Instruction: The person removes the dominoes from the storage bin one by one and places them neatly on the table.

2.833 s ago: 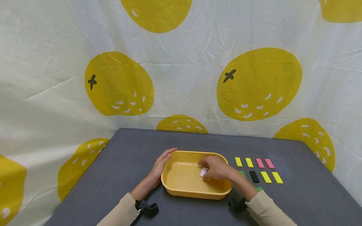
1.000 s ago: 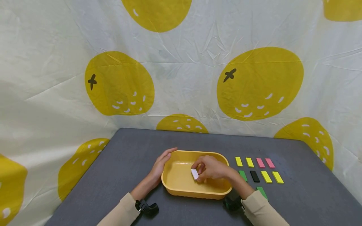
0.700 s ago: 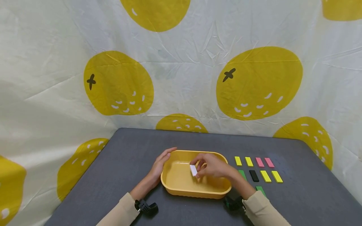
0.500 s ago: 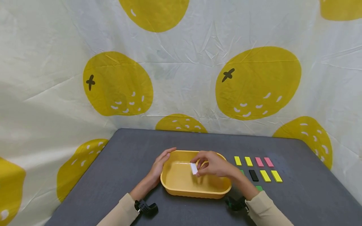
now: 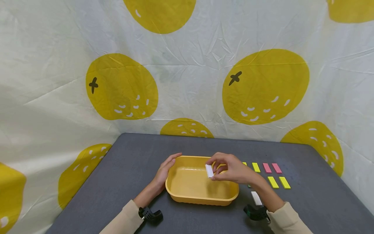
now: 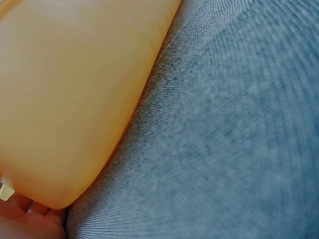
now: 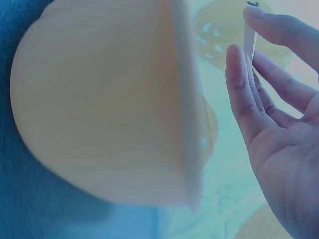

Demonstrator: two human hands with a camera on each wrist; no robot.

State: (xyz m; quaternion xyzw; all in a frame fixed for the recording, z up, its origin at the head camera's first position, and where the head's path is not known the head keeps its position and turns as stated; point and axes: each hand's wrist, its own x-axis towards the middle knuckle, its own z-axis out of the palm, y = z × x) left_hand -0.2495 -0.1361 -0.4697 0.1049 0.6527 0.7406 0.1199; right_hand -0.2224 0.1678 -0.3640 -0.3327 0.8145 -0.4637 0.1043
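A white oblong block [image 5: 209, 170] hangs above the inside of a yellow plastic basin [image 5: 201, 200], pinched between the thumb and fingers of my right hand [image 5: 233, 169]. The right wrist view shows the same block [image 7: 250, 42] edge-on between the fingertips, above the level of the basin's rim [image 7: 187, 99]. My left hand [image 5: 164, 174] rests against the basin's left side, its fingers extended along the outer wall. In the left wrist view only part of that hand [image 6: 30, 221] shows, low beside the basin. No block shows in the visible part of the basin.
Right of the basin lie yellow blocks [image 5: 273, 182] and pink blocks [image 5: 267, 168] in rows on the grey table [image 5: 140, 146]. Another white block [image 5: 256, 198] lies nearer. My right forearm covers part of the rows. A fruit-patterned cloth [image 5: 187, 81] hangs behind.
My right hand has lifted the white block from low in the basin, first leftward, then up and right. The forearm now hides the black block and uncovers another white one. Left hand unmoved.
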